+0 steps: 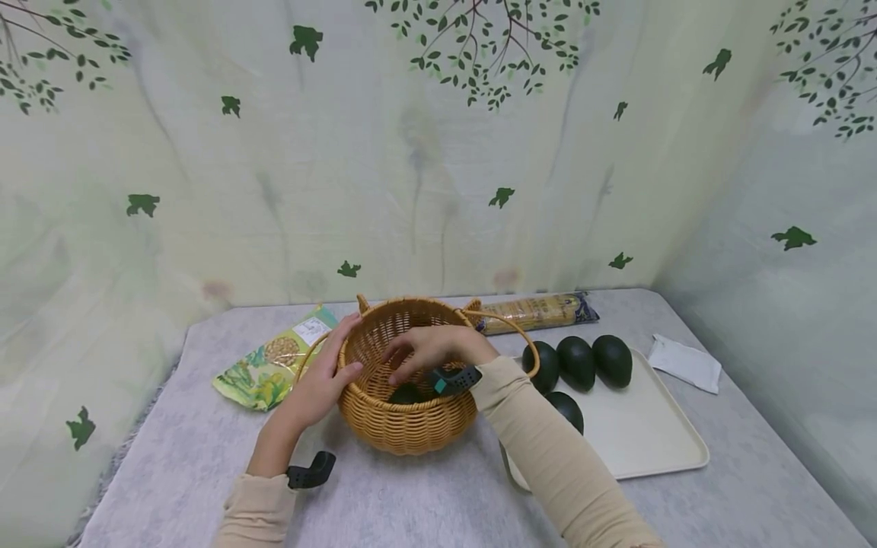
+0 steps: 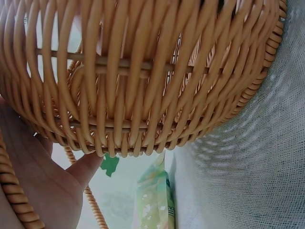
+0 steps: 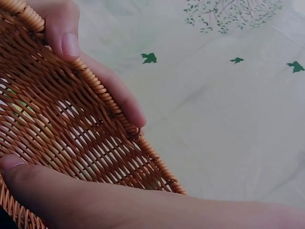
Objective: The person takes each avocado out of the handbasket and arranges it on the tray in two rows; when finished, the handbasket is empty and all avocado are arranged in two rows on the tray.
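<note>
A round wicker basket (image 1: 407, 426) stands on the table, its looped handle folded down. My left hand (image 1: 322, 380) holds the basket's left rim, with the thumb hooked over the edge and the fingers along the outside. Inside the basket is my right hand (image 1: 432, 348), its fingers loosely bent and nothing visible between them. A dark avocado (image 1: 407, 393) lies in the basket below that hand, partly hidden by the front rim. In the right wrist view the right hand's thumb (image 3: 19, 171) shows against the woven inner wall.
Right of the basket, a cream tray (image 1: 651, 434) carries several dark avocados (image 1: 575, 361). A green and yellow food bag (image 1: 274, 361) lies at left. Behind are a long pack of noodles (image 1: 537, 312) and, far right, a white packet (image 1: 685, 364). A patterned curtain (image 1: 411, 152) encloses the table.
</note>
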`<state>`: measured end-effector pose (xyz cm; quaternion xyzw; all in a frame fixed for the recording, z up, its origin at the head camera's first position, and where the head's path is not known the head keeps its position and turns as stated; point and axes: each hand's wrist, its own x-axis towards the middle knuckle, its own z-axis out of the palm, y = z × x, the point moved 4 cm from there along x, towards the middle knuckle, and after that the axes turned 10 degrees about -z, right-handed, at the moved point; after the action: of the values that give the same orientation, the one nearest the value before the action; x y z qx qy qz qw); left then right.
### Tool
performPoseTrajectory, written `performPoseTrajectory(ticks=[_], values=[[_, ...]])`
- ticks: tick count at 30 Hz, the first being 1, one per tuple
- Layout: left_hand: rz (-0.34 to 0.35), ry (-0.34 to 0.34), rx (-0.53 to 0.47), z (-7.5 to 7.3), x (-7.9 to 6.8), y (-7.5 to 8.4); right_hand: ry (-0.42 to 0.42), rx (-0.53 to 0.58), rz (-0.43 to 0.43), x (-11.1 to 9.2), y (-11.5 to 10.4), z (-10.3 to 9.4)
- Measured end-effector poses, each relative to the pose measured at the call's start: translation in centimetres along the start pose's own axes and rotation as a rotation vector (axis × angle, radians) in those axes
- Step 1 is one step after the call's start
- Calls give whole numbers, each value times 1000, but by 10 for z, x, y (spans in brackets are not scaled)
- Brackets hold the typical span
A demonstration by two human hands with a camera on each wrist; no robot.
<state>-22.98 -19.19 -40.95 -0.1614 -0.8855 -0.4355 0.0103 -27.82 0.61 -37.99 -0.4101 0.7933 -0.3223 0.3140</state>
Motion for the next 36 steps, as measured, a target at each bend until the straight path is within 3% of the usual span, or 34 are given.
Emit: performPoseTrajectory(ticks=[9, 16, 26, 36], values=[[3, 0, 3, -1, 0, 2, -51, 5, -88, 1, -1, 2], [-4, -7, -3, 0, -1, 2, -87, 1, -2, 0, 1, 5], [-4, -5, 6, -1, 0, 4, -89, 61, 29, -2, 0, 6], [8, 3, -3, -1, -1, 3, -107, 27, -28, 0, -1, 5]])
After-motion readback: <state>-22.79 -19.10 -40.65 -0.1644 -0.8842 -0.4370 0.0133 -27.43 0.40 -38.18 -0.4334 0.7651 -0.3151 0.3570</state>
